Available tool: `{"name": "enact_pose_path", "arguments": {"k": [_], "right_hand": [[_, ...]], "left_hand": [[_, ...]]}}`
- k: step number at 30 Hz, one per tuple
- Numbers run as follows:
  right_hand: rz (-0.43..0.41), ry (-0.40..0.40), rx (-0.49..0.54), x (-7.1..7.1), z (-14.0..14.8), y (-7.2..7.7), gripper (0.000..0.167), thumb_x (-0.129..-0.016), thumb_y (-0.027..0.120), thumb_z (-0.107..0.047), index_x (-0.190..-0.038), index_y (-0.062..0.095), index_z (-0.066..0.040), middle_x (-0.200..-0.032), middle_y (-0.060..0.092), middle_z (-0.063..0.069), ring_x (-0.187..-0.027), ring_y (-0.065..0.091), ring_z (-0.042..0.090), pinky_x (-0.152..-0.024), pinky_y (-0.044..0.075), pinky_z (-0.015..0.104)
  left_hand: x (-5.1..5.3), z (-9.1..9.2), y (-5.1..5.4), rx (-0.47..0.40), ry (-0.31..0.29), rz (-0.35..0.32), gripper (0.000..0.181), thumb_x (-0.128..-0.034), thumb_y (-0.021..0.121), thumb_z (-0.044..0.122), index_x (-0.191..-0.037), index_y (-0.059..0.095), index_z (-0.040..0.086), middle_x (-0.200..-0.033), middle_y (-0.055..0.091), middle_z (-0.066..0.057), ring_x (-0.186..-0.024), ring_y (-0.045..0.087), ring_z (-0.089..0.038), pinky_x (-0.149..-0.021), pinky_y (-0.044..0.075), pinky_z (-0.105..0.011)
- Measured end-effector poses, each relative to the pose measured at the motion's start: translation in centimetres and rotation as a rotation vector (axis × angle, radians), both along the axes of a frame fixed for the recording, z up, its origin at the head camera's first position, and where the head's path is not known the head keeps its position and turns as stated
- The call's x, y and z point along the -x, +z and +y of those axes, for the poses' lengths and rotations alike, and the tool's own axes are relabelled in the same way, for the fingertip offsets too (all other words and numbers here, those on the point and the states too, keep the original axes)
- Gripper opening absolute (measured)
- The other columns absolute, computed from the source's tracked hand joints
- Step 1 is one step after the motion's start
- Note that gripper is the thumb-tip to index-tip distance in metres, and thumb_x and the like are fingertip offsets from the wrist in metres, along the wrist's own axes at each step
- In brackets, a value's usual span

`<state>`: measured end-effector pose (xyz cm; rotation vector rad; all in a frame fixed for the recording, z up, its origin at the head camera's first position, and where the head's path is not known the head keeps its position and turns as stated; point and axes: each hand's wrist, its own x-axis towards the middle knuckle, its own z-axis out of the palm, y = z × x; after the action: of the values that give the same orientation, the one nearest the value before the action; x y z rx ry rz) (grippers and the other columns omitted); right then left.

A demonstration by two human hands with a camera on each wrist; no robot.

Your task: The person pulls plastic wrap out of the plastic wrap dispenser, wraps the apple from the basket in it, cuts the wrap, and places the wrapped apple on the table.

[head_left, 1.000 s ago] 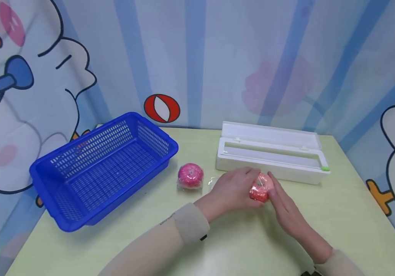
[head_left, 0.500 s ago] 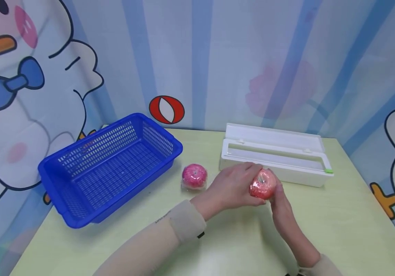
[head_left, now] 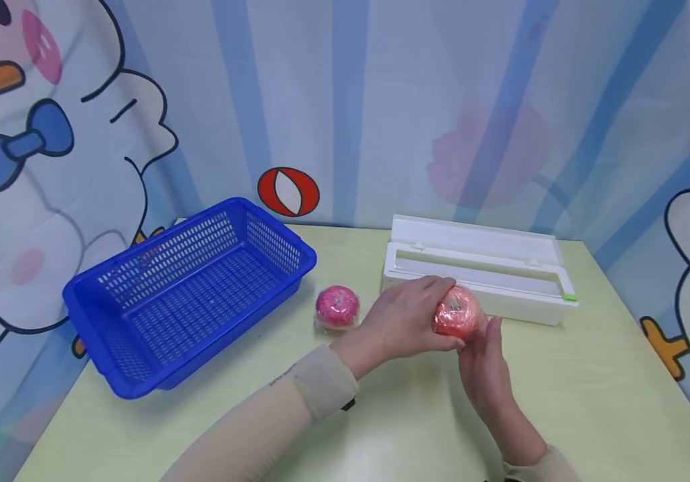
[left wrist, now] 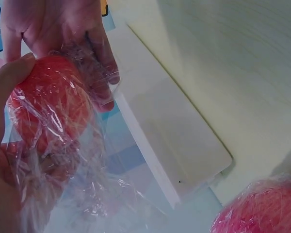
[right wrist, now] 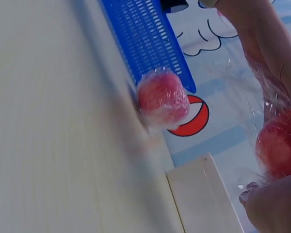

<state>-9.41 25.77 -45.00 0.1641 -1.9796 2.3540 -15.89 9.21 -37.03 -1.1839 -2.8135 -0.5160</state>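
A red-pink apple (head_left: 456,312) wrapped in clear cling film is held above the table in my left hand (head_left: 406,316), whose fingers and thumb curl round it. Loose film (left wrist: 94,194) hangs from the apple in the left wrist view. My right hand (head_left: 488,371) is at the apple's right and lower side. Its fingers look straight in the left wrist view and lie against the film, with the thumb pointing up in the head view. A second wrapped fruit, deeper pink (head_left: 336,307), sits on the table to the left of my hands.
Behind my hands stands a long white cling film box (head_left: 477,294) with its lid raised. A blue perforated basket (head_left: 191,301) is at the left of the pale table (head_left: 417,428). A printed curtain (head_left: 393,114) hangs behind the table.
My right hand has moved left and down along the apple's side, from its right side toward its underside. My left hand has kept its grip and the apple has risen slightly.
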Motion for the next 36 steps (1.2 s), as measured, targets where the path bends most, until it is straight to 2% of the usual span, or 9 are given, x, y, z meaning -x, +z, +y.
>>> {"name": "enact_pose_path", "arguments": {"k": [2, 8, 12, 15, 18, 22, 24, 29, 36], "right_hand": [[0.005, -0.013, 0.055, 0.1, -0.5, 0.1, 0.087, -0.11, 0.009, -0.065, -0.17, 0.007, -0.002, -0.171, 0.024, 0.008, -0.154, 0.031, 0.002, -0.124, 0.027, 0.019], [0.054, -0.026, 0.182, 0.5, -1.5, -0.1, 0.083, -0.112, 0.008, -0.062, -0.169, 0.009, -0.003, -0.168, 0.028, 0.006, -0.155, 0.03, 0.008, -0.126, 0.027, 0.022], [0.087, 0.038, 0.188, 0.5, -0.8, -0.5, 0.081, -0.113, 0.007, -0.059, -0.169, 0.011, -0.002, -0.166, 0.034, 0.001, -0.152, 0.036, 0.006, -0.124, 0.03, 0.021], [0.074, 0.135, 0.214, 0.3, 0.6, -0.5, 0.083, -0.112, 0.007, -0.06, -0.169, 0.002, 0.001, -0.163, 0.039, -0.005, -0.149, 0.04, 0.003, -0.121, 0.033, 0.02], [0.026, 0.295, 0.418, 0.1, 2.4, -0.4, 0.08, -0.113, 0.01, -0.058, -0.168, 0.004, 0.0, -0.159, 0.048, -0.004, -0.147, 0.047, 0.007, -0.121, 0.036, 0.023], [-0.104, 0.543, 0.846, 0.2, 4.0, -0.1, 0.074, -0.115, 0.017, -0.056, -0.16, 0.034, 0.001, -0.158, 0.054, 0.013, -0.149, 0.05, 0.026, -0.126, 0.033, 0.036], [-0.165, 0.623, 0.968, 0.3, 4.4, 0.0, 0.076, -0.115, 0.019, -0.057, -0.155, 0.045, 0.002, -0.159, 0.051, 0.02, -0.15, 0.048, 0.032, -0.128, 0.03, 0.04], [-0.188, 0.673, 0.962, 0.5, 4.2, 0.7, 0.077, -0.115, 0.016, -0.056, -0.156, 0.046, 0.003, -0.162, 0.048, 0.018, -0.152, 0.045, 0.03, -0.129, 0.029, 0.037], [-0.196, 0.594, 0.807, 0.4, 3.7, 0.9, 0.065, -0.116, 0.02, -0.047, -0.152, 0.053, -0.003, -0.155, 0.055, 0.009, -0.144, 0.052, 0.021, -0.124, 0.036, 0.03]], "left_hand": [[0.0, 0.0, -0.1, -0.003, 0.003, 0.0, 0.087, -0.0872, 0.085, 0.056, -0.155, 0.049, 0.015, -0.149, 0.062, -0.002, -0.13, 0.063, -0.017, -0.106, 0.055, -0.034], [0.3, -0.3, -0.5, -0.025, 0.009, -0.026, 0.09, -0.0875, 0.085, 0.056, -0.158, 0.047, 0.016, -0.153, 0.059, -0.002, -0.135, 0.061, -0.017, -0.11, 0.052, -0.036], [0.6, -0.7, -0.5, -0.034, -0.005, -0.03, 0.088, -0.0881, 0.085, 0.054, -0.159, 0.047, 0.017, -0.155, 0.058, -0.002, -0.137, 0.06, -0.018, -0.11, 0.053, -0.036], [1.0, -1.2, -0.5, -0.023, -0.022, -0.019, 0.088, -0.0878, 0.086, 0.053, -0.159, 0.048, 0.017, -0.155, 0.057, -0.002, -0.137, 0.06, -0.018, -0.108, 0.054, -0.037], [1.4, -1.7, -0.4, -0.003, -0.043, -0.006, 0.089, -0.0874, 0.086, 0.052, -0.16, 0.047, 0.017, -0.156, 0.056, -0.002, -0.14, 0.058, -0.019, -0.109, 0.054, -0.037], [1.6, -2.1, -0.6, 0.006, -0.073, -0.007, 0.091, -0.0874, 0.087, 0.05, -0.161, 0.045, 0.018, -0.158, 0.054, -0.001, -0.142, 0.055, -0.02, -0.111, 0.052, -0.037], [1.6, -2.1, -0.7, 0.004, -0.091, -0.008, 0.092, -0.0874, 0.087, 0.05, -0.162, 0.044, 0.018, -0.159, 0.054, -0.001, -0.142, 0.056, -0.02, -0.112, 0.051, -0.038], [1.4, -1.7, -1.1, 0.0, -0.127, 0.015, 0.092, -0.0879, 0.087, 0.05, -0.162, 0.043, 0.018, -0.16, 0.053, -0.001, -0.142, 0.055, -0.019, -0.114, 0.05, -0.036], [1.1, -1.4, -1.4, -0.002, -0.156, 0.008, 0.09, -0.0894, 0.086, 0.048, -0.162, 0.043, 0.017, -0.159, 0.053, -0.001, -0.144, 0.054, -0.017, -0.114, 0.049, -0.033]]}}
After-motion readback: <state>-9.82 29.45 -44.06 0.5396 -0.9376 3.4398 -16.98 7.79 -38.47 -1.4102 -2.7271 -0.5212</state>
